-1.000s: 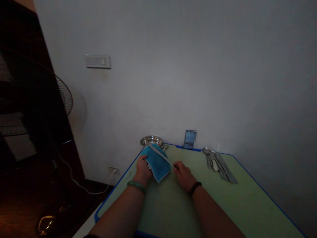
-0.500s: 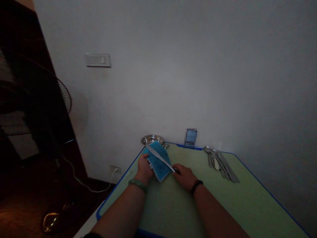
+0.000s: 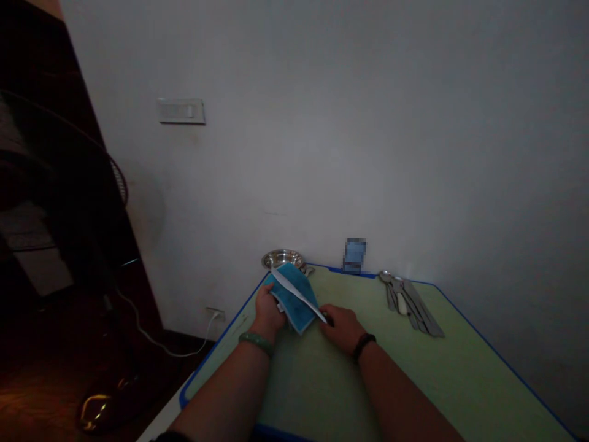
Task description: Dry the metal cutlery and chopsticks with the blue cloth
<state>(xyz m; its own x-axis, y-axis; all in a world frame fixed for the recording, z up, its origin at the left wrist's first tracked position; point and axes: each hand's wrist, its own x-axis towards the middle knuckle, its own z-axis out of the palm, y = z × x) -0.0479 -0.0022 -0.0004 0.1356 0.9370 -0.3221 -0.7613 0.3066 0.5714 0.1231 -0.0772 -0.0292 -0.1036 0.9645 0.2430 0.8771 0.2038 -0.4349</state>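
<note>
My left hand (image 3: 269, 309) grips a blue cloth (image 3: 299, 309) by its left side, thumb on top, the other fingers hidden under it. My right hand (image 3: 341, 326) is closed round the handle of a table knife (image 3: 299, 293). The long silvery blade lies slantwise across the cloth, its tip pointing up and left toward a shiny metal bowl (image 3: 282, 253). Both hands are above the green table (image 3: 317, 387) with its blue edge. Part of the bowl is hidden behind the cloth, and so is some cutlery (image 3: 308, 270) beside it.
On the table's right side lies a group of spoons and knives (image 3: 414, 307), one with a white handle. A blurred-out phone-like object (image 3: 354, 255) stands at the back edge against the wall (image 3: 322, 153). A fan (image 3: 115, 178) and a white cable (image 3: 151, 337) are on the left.
The knife blade has turned a little and looks brighter on the cloth. Both hands keep their holds and have shifted only slightly, along with a small shift of the whole view.
</note>
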